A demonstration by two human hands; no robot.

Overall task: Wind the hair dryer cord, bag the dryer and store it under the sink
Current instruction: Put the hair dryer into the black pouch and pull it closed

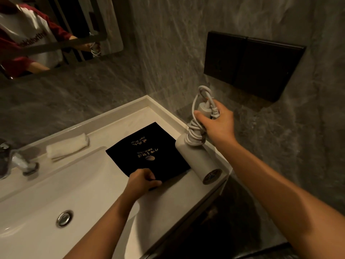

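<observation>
A white hair dryer (197,157) hangs over the sink counter's right end, its barrel pointing down toward me. Its white cord (195,131) is wound around the handle, with a loop sticking up above my fingers. My right hand (217,121) grips the handle and the cord bundle. A flat black bag (147,152) with gold lettering lies on the counter to the left of the dryer. My left hand (142,181) pinches the bag's near edge.
A white sink basin (44,199) with a metal drain (64,218) lies at lower left, with a chrome tap (20,163) behind it. A rolled white towel (67,147) sits on the back ledge. A black wall panel (252,64) hangs at right, a mirror (46,34) at upper left.
</observation>
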